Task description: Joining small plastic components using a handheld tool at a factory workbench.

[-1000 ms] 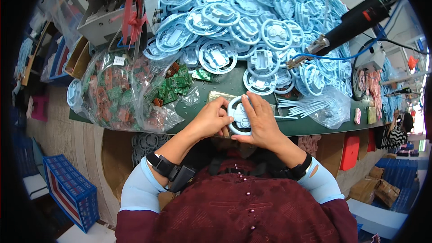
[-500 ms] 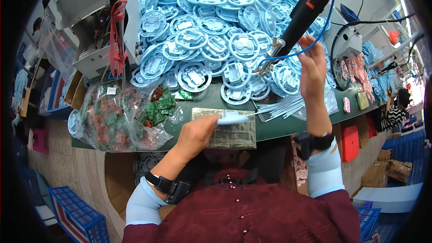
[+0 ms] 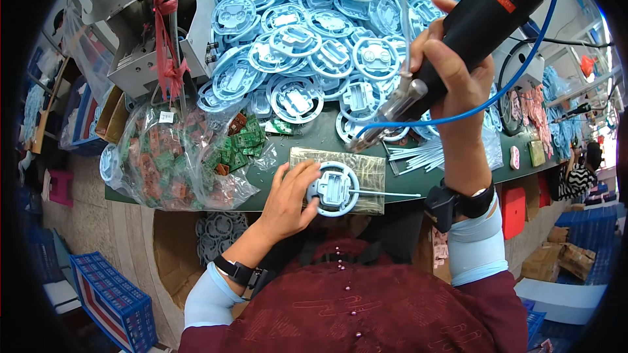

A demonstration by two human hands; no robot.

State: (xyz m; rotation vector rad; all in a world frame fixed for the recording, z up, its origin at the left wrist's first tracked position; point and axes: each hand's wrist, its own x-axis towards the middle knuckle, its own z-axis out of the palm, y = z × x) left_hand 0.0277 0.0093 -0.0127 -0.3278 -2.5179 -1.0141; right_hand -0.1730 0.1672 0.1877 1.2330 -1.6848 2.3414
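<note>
A light blue ring-shaped plastic part (image 3: 338, 187), with a moulded centre, lies flat on a worn yellowish-brown board (image 3: 373, 168) at the table's front edge. My left hand (image 3: 288, 197) grips its left rim, thumb below and fingers above. A thin pale stick (image 3: 394, 194) reaches rightward from the part's middle. My right hand (image 3: 461, 88) is wrapped round a black power screwdriver (image 3: 492, 16), which hangs tilted. Its metal tip points down and left, above the table and apart from the part. A blue hose crosses in front of my right hand.
Behind rises a large heap of light blue ring parts (image 3: 307, 26). To the left lies a clear bag of green and red circuit boards (image 3: 167, 163), beside a grey machine (image 3: 147, 52). A bundle of pale sticks (image 3: 418, 157) lies right of the board.
My right hand has closed round the screwdriver and drawn it nearer and lower. My left hand has laid the blue ring part flat on the board; before, it was held up, edge-on.
</note>
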